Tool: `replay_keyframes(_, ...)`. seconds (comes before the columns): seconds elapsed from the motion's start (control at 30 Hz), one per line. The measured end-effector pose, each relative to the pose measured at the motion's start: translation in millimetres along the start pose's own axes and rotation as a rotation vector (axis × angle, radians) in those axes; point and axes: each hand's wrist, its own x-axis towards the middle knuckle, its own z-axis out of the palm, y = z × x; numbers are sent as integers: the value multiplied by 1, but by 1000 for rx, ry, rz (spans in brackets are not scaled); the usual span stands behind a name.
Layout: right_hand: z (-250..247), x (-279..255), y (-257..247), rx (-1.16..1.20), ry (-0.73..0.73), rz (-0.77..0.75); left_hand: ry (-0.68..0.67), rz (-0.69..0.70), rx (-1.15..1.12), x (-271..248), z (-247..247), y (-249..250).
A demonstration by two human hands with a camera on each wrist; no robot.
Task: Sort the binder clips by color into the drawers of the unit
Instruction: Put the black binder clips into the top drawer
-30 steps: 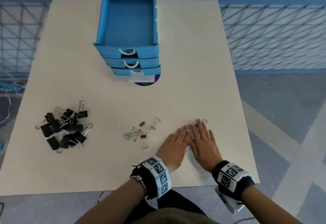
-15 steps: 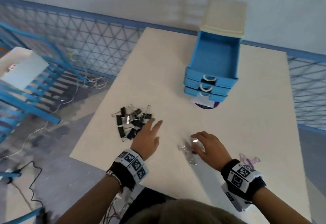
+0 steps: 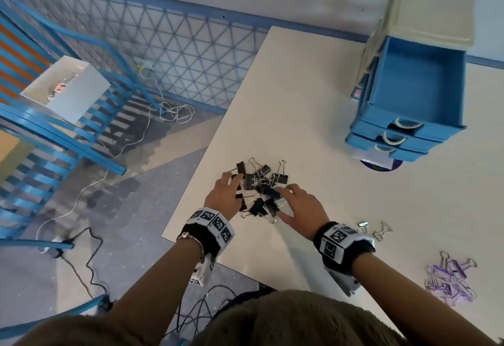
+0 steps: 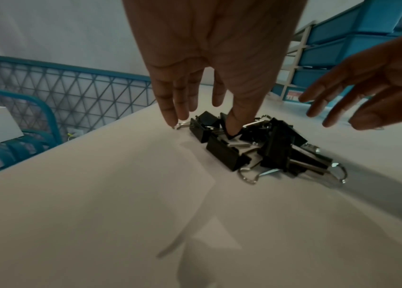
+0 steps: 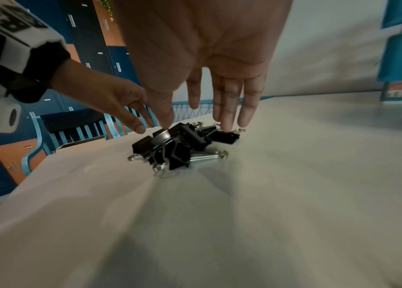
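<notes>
Black clips (image 3: 260, 190), glossy bodies with silver wire handles, lie heaped near the table's (image 3: 313, 116) left edge. Left hand (image 3: 225, 197) and right hand (image 3: 298, 208) flank the heap, fingers straight, tips touching clips, nothing grasped. Only the head view shows the unit (image 3: 409, 100), top drawer (image 3: 414, 86) open, plus silver clips (image 3: 375, 230) and purple clips (image 3: 450, 280) at right.

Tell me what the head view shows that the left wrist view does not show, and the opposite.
Only the head view shows the purple clips, the small silver clips, and the open top drawer, which looks empty.

Only the left wrist view shows the left hand's fingertips touching the black clips.

Both show the left hand, the right hand, both with straight fingers, and the drawer unit.
</notes>
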Motion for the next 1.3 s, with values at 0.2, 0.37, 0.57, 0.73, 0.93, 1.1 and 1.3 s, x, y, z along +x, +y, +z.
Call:
replay_keyframes(0.2, 9, 26, -17, -26, 50, 48, -1, 34, 24, 13, 0, -6)
replay_keyframes(0.37, 12, 44, -26, -87, 15, 93, -8, 30, 38, 23, 2, -2)
replay_keyframes(0.57, 15, 50, -28, -3, -2, 159, -5, 6, 31, 28, 11, 8)
replay_keyframes(0.73, 16, 45, -17, 114, 41, 172, -26, 22, -52, 28, 16, 12)
replay_keyframes(0.93, 19, 37, -10, 184, 122, 113, -35, 52, -155, 27, 14, 8)
replay_keyframes(1.1, 19, 35, -8, 228, 164, 82, -16, 37, -243, 21, 13, 6)
replay_keyframes(1.3, 16, 31, -1, 288, 188, 100, 142, -10, -354, 4, 8, 1)
